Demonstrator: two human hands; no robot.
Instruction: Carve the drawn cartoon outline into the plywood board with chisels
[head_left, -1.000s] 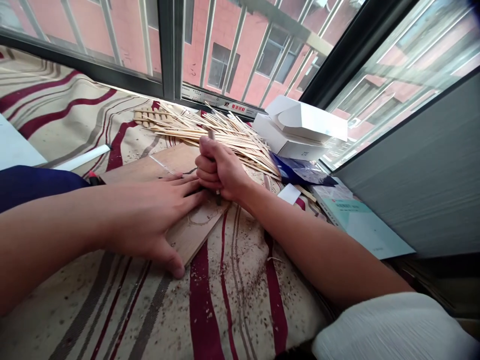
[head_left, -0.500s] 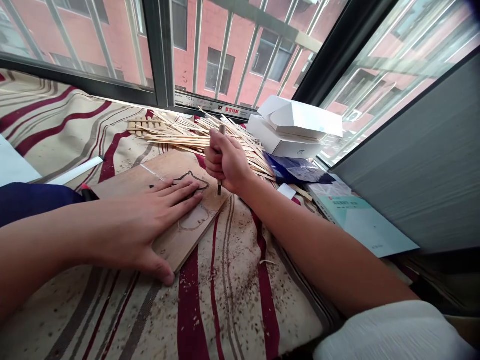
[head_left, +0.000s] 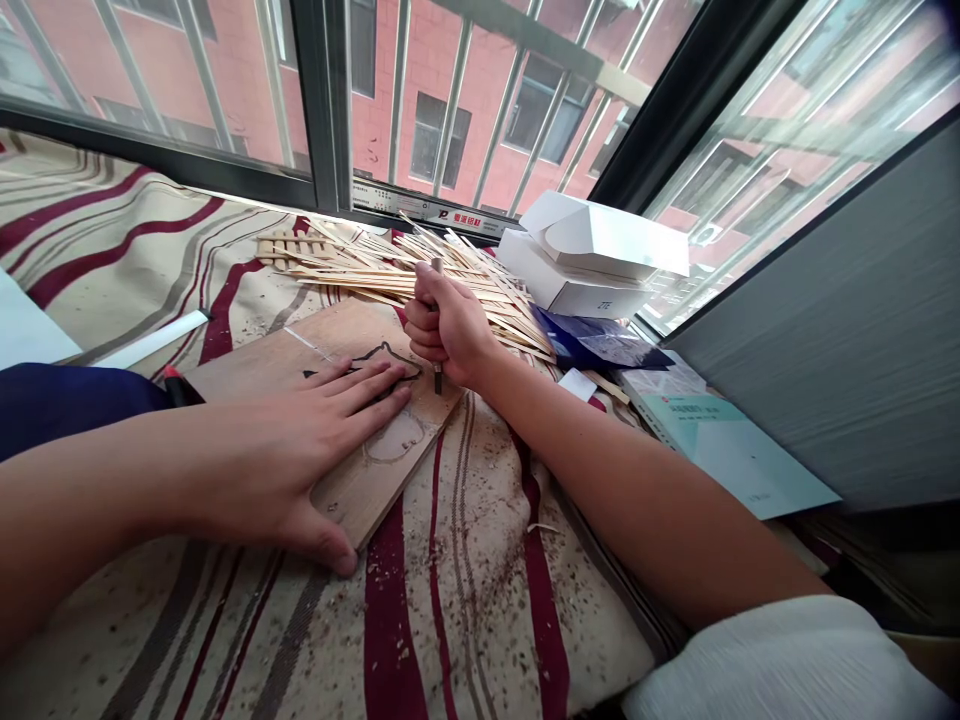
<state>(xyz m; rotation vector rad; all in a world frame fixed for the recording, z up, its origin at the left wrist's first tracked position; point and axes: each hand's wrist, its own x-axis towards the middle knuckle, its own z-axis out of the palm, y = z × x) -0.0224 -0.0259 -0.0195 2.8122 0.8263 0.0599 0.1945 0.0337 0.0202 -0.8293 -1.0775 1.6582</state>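
Observation:
My left hand [head_left: 315, 450] lies flat on a wooden board [head_left: 386, 490], fingers spread, thumb at the near edge. My right hand [head_left: 450, 325] is wrapped in a fist round a slim metal tool that looks like a chisel [head_left: 438, 380]. It is held nearly upright, its lower end at the board's right corner. Most of its shaft is hidden in the fist; a short end shows above. Dark outlines [head_left: 386, 350] are drawn on the board beside my left fingertips, with a pale rounded shape [head_left: 395, 440] nearer me.
Striped cloth [head_left: 480, 600] with scattered wood crumbs lies beneath the board. Behind my right hand is a pile of thin wooden sticks [head_left: 360, 275]. A white box [head_left: 592, 265], a dark blue packet [head_left: 592, 340] and a book [head_left: 727, 440] are at the right. Windows stand behind.
My right fist and the tool's top end have shifted slightly left and down, while the tool's tip stays at the same corner. My left hand stays flat on the board.

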